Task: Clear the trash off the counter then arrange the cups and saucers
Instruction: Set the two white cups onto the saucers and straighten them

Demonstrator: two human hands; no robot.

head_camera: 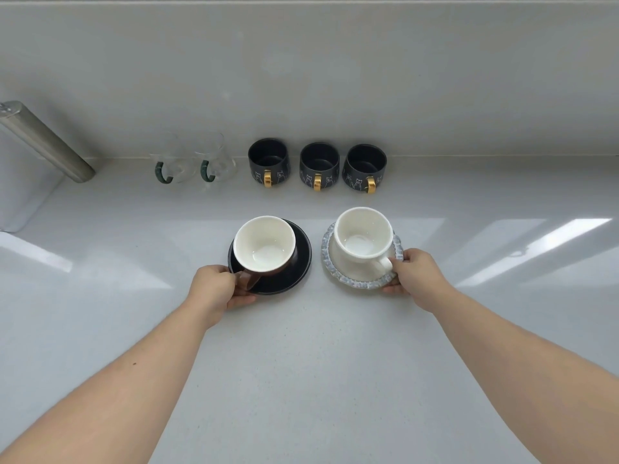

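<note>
A brown cup with a white inside [264, 244] stands on a black saucer [299, 262] in the middle of the counter. My left hand [217, 289] grips that saucer's near left edge, beside the cup's handle. To the right, a white cup [363, 237] sits on a white saucer with a grey-blue frilled rim [351, 283]. My right hand [417, 277] holds this saucer's right edge, thumb on top by the cup's handle. Both saucers rest on the counter.
Along the back wall stand three dark mugs with gold handles [268, 162] [319, 165] [365, 167] and two clear glass cups with green handles [170, 160] [216, 160]. A metal tube [47, 142] slants over a white container at the far left.
</note>
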